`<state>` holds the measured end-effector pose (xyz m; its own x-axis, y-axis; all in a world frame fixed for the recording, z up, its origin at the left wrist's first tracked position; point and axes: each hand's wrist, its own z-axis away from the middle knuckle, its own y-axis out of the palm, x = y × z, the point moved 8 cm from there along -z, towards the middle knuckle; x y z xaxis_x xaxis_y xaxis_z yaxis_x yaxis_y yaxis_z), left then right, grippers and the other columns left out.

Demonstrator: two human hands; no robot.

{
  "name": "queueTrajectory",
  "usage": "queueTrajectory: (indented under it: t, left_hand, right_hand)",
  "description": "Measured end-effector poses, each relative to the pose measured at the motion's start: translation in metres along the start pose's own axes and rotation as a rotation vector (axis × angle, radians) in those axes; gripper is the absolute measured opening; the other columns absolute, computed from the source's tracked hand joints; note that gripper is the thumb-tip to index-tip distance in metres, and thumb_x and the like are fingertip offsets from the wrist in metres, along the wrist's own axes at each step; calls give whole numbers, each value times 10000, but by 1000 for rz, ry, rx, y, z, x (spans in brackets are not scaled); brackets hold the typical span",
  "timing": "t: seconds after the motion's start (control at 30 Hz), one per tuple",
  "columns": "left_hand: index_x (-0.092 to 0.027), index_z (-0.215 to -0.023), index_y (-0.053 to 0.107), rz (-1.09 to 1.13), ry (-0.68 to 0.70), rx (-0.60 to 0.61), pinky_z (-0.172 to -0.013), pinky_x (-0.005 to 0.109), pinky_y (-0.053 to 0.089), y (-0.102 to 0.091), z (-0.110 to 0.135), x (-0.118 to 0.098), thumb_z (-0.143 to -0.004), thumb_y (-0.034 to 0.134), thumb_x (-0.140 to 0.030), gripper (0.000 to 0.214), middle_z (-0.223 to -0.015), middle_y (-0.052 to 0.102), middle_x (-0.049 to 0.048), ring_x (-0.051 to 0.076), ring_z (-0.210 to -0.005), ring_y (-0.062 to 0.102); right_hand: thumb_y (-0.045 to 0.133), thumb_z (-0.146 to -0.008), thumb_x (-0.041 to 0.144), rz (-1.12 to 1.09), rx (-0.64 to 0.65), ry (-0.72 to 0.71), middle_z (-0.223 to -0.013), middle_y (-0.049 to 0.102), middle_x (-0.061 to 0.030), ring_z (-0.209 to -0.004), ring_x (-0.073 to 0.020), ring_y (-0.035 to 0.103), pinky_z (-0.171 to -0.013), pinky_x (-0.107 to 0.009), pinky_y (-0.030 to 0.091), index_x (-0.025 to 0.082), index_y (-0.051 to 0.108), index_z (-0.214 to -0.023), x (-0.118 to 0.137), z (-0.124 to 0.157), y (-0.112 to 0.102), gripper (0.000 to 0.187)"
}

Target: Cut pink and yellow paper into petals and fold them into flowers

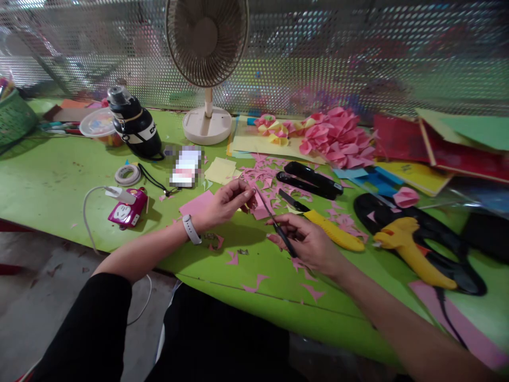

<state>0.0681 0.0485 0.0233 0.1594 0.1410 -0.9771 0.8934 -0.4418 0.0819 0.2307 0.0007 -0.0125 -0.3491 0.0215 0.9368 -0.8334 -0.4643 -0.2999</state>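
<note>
My left hand (226, 204), a white watch on its wrist, pinches a small piece of pink paper (259, 207) just above the green table (59, 180). My right hand (308, 245) is closed round a pair of black scissors (278, 225); the blades point up and left at the pink paper. Pink paper scraps (262, 175) lie scattered around both hands.
A yellow utility knife (330, 231), black stapler (312, 180), yellow glue gun (413, 249), pink paper flowers (338, 138), a fan (207, 69), black bottle (135, 127), tape roll (128, 174) and pink power socket (128, 211) sit on the table. A perforated metal screen stands behind.
</note>
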Motion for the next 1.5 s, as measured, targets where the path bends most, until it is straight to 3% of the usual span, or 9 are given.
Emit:
queueTrajectory:
  t: [0.43,0.97,1.5]
  left_hand:
    - [-170,-902,552,15,-22,83,-715,261,499,8,2,-3,-934,593,-514,348,-807,588,14,99,-732,580]
    - [-166,-909,565,41,-56,125,-742,287,506,12,4,-1,-920,612,-518,355,-797,597,16,109,-733,592]
    - [-159,-912,567,-16,-49,153,-754,276,506,12,4,-8,-944,590,-489,333,-804,614,25,109,-746,604]
  right_hand:
    - [785,-772,516,16,-15,-53,-728,632,-4,-625,-148,555,-522,-263,417,237,709,-1046,4,-2,-4,399]
    - [780,-768,534,-20,-16,-42,-776,647,-27,-670,-165,576,-525,-265,447,232,689,-1135,-2,-1,-2,484]
    - [785,-801,429,-67,17,-57,-695,553,38,-584,-107,468,-505,-239,351,234,683,-1098,4,0,1,369]
